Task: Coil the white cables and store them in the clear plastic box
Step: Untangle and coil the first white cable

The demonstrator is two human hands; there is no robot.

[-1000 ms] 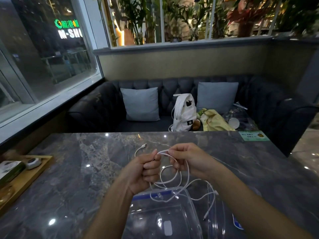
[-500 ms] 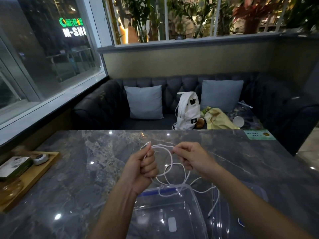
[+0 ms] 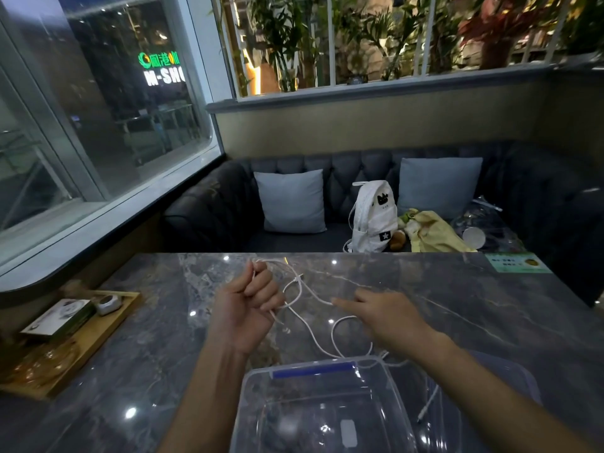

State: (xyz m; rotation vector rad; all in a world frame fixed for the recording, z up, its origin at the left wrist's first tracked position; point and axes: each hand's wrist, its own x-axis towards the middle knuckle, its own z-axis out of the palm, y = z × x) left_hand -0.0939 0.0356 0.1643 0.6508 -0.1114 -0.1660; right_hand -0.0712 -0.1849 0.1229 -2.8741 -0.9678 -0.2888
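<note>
My left hand [image 3: 245, 305] is raised over the marble table [image 3: 457, 322], fist closed on loops of the white cable [image 3: 313, 331]. From the fist the cable trails down and right in loose curves across the table. My right hand [image 3: 382, 313] lies flat to the right, fingers stretched out, fingertips touching a strand. The clear plastic box [image 3: 323, 407] with a blue strip on its far rim stands at the near edge, holding nothing visible. One cable end hangs past the box's right side.
A wooden tray [image 3: 75, 351] with a small box and a white device lies at the table's left edge. A green card [image 3: 516, 263] lies at the far right corner. Beyond the table stands a dark sofa with a white backpack [image 3: 372, 217] and cushions.
My right hand let go of the cable and dropped flat to the right. The hanging loops fell loose onto the table. My left hand kept its grip and shifted left.
</note>
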